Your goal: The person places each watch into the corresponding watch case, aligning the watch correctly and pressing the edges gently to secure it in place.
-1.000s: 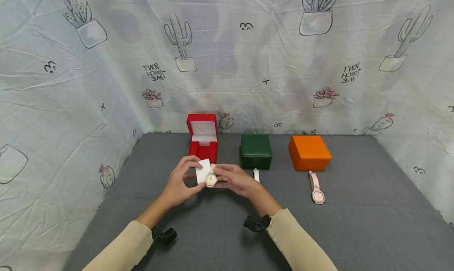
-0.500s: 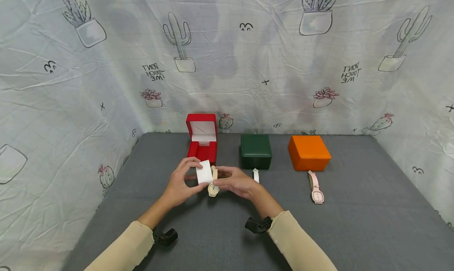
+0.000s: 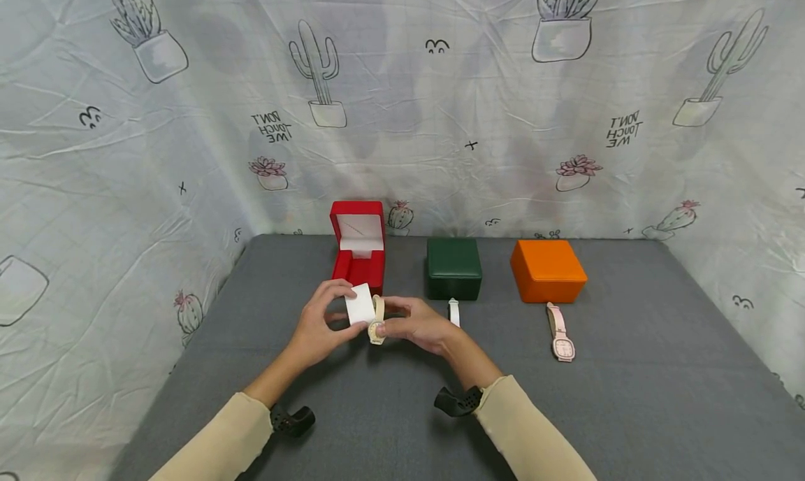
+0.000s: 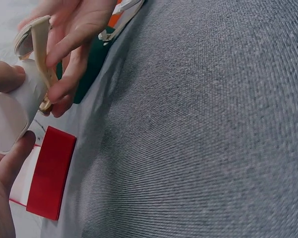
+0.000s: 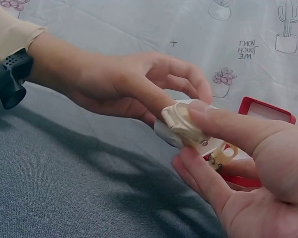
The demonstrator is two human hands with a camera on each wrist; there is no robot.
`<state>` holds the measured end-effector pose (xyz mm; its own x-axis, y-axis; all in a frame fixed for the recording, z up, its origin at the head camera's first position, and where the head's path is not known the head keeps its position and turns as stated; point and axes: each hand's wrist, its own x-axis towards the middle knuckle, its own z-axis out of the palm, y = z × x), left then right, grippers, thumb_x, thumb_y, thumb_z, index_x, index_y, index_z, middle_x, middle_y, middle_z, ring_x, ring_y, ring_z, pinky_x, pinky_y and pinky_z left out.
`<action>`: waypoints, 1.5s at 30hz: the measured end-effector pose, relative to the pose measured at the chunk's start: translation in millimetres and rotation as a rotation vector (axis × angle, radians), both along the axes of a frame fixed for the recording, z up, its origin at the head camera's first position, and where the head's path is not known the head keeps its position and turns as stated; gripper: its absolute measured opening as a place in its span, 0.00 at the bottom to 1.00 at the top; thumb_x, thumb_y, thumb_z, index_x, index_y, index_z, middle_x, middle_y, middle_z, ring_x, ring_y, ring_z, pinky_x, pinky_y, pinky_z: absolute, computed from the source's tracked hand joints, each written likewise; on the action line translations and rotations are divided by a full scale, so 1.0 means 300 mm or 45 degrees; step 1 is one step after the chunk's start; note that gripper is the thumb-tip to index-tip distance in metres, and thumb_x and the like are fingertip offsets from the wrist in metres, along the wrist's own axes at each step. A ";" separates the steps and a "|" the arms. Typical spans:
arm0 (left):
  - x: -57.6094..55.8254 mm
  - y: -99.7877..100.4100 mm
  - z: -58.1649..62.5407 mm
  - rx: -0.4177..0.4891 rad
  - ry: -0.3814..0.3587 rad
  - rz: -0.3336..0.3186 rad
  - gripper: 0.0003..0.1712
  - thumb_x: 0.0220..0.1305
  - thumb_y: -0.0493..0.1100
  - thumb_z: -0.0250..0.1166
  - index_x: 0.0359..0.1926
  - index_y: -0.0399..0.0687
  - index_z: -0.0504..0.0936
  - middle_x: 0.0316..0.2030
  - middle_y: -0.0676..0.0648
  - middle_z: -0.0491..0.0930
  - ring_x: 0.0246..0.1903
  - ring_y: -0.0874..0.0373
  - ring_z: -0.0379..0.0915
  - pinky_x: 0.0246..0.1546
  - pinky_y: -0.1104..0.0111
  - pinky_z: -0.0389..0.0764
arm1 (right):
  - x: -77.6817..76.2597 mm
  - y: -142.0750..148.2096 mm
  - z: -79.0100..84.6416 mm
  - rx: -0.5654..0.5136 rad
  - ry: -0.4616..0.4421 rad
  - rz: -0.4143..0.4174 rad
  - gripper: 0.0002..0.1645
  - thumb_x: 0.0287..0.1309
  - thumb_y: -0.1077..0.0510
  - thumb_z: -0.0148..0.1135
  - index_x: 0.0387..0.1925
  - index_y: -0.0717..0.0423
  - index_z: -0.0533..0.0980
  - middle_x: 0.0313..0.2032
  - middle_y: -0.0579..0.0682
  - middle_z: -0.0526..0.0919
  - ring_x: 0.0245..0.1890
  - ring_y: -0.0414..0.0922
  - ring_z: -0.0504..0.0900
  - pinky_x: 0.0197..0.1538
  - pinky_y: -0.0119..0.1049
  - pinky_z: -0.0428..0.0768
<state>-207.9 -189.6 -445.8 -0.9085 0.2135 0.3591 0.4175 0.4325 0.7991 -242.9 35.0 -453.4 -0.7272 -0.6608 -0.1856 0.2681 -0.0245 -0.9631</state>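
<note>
My left hand (image 3: pixel 317 325) pinches a small white watch cushion (image 3: pixel 360 305) between thumb and fingers. Right beside it, my right hand (image 3: pixel 418 325) holds a cream-strapped wristwatch (image 3: pixel 378 310), the thumb over its dial. In the left wrist view the cushion (image 4: pixel 25 96) has a rounded end, and the watch strap (image 4: pixel 40 47) stands as a bent loop against its far end. The right wrist view shows the watch (image 5: pixel 181 123) between thumb and fingers, overlapping the cushion, with its buckle end hanging lower. Behind the hands stands an open red watch box (image 3: pixel 357 208) with a white-lined lid.
A closed green box (image 3: pixel 454 268) stands right of the red one, with a white watch strap (image 3: pixel 454 312) before it, partly hidden by my right hand. Further right is a closed orange box (image 3: pixel 548 271), a pink watch (image 3: pixel 562 348) in front. Patterned cloth hangs behind the grey table (image 3: pixel 660 411).
My right hand has shifted the watch a little lower beside the cushion, and its thumb has moved down onto the dial. The left hand keeps hold of the cushion, nearly still.
</note>
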 end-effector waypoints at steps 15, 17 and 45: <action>-0.011 0.002 -0.020 -0.048 0.087 0.027 0.26 0.50 0.35 0.75 0.50 0.53 0.79 0.60 0.47 0.67 0.57 0.51 0.67 0.44 0.54 0.84 | 0.011 -0.021 -0.034 -0.116 -0.109 -0.184 0.28 0.64 0.66 0.56 0.65 0.66 0.66 0.54 0.54 0.77 0.45 0.39 0.81 0.52 0.34 0.82; -0.014 -0.001 -0.016 -0.057 0.116 0.027 0.24 0.51 0.35 0.74 0.50 0.53 0.81 0.61 0.46 0.66 0.58 0.50 0.67 0.45 0.53 0.84 | 0.011 -0.023 -0.036 -0.116 -0.117 -0.232 0.28 0.64 0.66 0.57 0.65 0.66 0.65 0.54 0.55 0.78 0.44 0.39 0.81 0.51 0.34 0.82; -0.009 0.024 -0.023 -0.271 0.335 0.037 0.29 0.40 0.46 0.82 0.47 0.53 0.84 0.61 0.44 0.66 0.60 0.49 0.62 0.52 0.49 0.77 | 0.018 0.007 -0.016 -0.124 -0.085 -0.226 0.39 0.63 0.58 0.61 0.70 0.64 0.57 0.66 0.65 0.65 0.49 0.41 0.78 0.60 0.41 0.78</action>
<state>-210.6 -182.5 -452.6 -0.7974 0.2844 0.5322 0.5826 0.5926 0.5563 -237.6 37.1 -458.3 -0.8222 -0.5405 -0.1785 0.3140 -0.1692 -0.9342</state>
